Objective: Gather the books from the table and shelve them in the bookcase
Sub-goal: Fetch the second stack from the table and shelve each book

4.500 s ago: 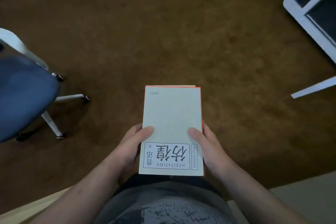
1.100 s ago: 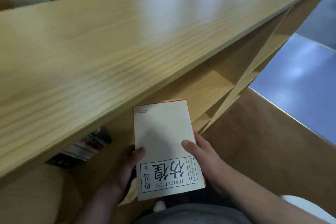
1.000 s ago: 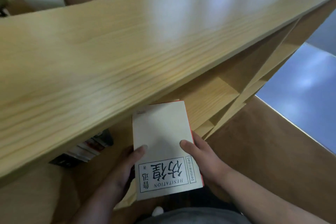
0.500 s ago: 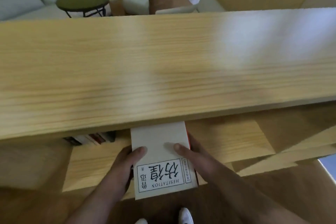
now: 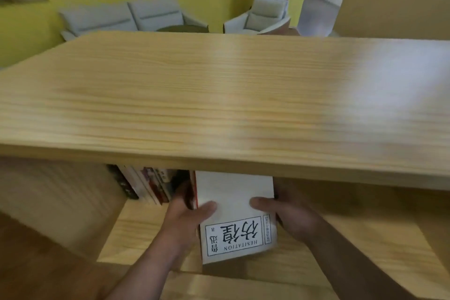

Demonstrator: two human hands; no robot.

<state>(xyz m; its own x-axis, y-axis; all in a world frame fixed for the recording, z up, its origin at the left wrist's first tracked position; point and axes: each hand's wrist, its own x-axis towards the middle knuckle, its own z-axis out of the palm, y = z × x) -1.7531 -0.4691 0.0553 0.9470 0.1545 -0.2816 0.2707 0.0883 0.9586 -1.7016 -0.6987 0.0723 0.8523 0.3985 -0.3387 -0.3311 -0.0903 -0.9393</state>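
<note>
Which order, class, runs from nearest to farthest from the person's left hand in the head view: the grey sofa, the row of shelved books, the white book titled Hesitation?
1. White book: gripped by the left hand at its left edge.
2. Row of shelved books: just left of the hand, deeper on the same shelf.
3. Grey sofa: far back, beyond the bookcase top.

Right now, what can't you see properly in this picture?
Head view:
- Far end of the book: hidden under the bookcase top.
- The shelved books: upper parts hidden by that top; titles blurred.
- The left hand and right hand: fingers hidden behind the book.
- The low table by the sofa: mostly behind the bookcase top.
</note>
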